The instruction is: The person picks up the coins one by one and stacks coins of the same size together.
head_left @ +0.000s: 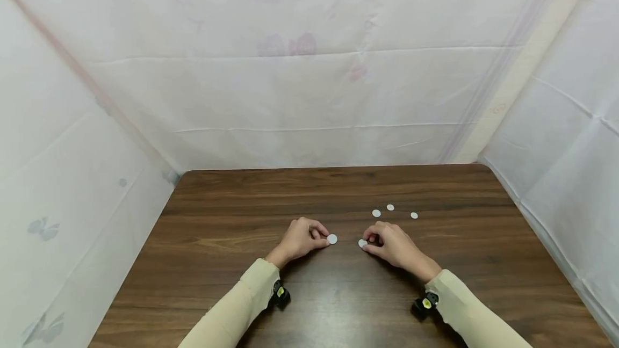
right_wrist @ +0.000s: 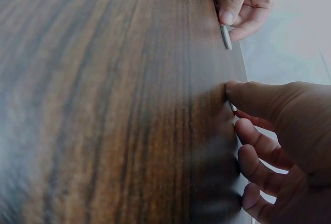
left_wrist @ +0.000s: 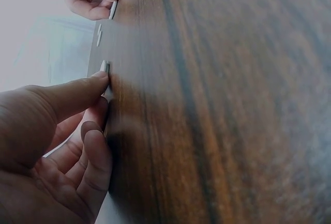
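At the middle of the table, my left hand [head_left: 301, 238] pinches the edge of a round white disc [head_left: 332, 239] between thumb and fingers. The disc lies low over the wood, most of it showing beyond the fingertips. To the right, across a short gap, my right hand [head_left: 395, 245] has its thumb and index finger on either side of another white disc [head_left: 362, 243]. In the right wrist view, the right thumb [right_wrist: 253, 97] hides nearly all of that disc. The left disc [right_wrist: 226, 37] appears there edge-on at the left hand's fingertips.
Behind the right hand, three more white discs lie apart on the table: one to the left [head_left: 376, 213], one farthest back [head_left: 390, 207] and one to the right [head_left: 414, 215]. The brown wooden table [head_left: 217, 294] meets pale fabric walls [head_left: 290, 106] behind and at both sides.
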Available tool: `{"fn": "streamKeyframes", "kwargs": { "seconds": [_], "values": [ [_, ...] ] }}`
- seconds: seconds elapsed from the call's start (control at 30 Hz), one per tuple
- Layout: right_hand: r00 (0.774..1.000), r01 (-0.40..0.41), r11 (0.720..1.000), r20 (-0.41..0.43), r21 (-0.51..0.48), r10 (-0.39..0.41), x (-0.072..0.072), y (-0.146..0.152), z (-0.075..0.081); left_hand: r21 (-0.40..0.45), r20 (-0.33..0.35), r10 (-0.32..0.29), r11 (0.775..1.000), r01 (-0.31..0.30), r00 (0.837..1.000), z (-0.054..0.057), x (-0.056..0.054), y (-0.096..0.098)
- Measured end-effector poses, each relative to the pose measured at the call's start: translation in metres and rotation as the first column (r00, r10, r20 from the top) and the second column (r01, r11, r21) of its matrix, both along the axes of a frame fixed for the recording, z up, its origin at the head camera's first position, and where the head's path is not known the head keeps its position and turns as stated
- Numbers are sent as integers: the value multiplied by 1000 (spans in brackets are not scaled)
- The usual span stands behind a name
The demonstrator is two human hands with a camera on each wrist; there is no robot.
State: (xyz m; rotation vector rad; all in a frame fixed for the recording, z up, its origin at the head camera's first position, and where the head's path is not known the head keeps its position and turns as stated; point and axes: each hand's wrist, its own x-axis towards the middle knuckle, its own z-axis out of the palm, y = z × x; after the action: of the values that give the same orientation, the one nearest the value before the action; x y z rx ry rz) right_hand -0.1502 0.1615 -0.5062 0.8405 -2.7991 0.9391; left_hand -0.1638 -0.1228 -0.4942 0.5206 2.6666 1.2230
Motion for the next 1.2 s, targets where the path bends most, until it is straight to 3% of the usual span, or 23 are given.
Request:
{"fn": "streamKeyframes", "kwargs": {
  "seconds": [0.2, 0.43, 0.63, 1.2],
  "values": [
    [1000, -4, 1000, -5, -3, 4, 0, 0, 2, 8, -4, 22, 1000, -22, 1000, 4, 1, 1],
    [1000, 26, 1000, 12, -2, -26, -2, -1, 1, 44, -66, 62, 997, -59, 996, 9, -3, 1],
    [999, 44, 999, 18, -23, -44, 0, -1, 0, 46, -89, 58, 997, -54, 994, 16, -8, 3],
    [995, 92, 996, 27, -21, -91, 6, -4, -1, 12, -159, 21, 1000, -20, 987, 23, -25, 25]
  ]
}}
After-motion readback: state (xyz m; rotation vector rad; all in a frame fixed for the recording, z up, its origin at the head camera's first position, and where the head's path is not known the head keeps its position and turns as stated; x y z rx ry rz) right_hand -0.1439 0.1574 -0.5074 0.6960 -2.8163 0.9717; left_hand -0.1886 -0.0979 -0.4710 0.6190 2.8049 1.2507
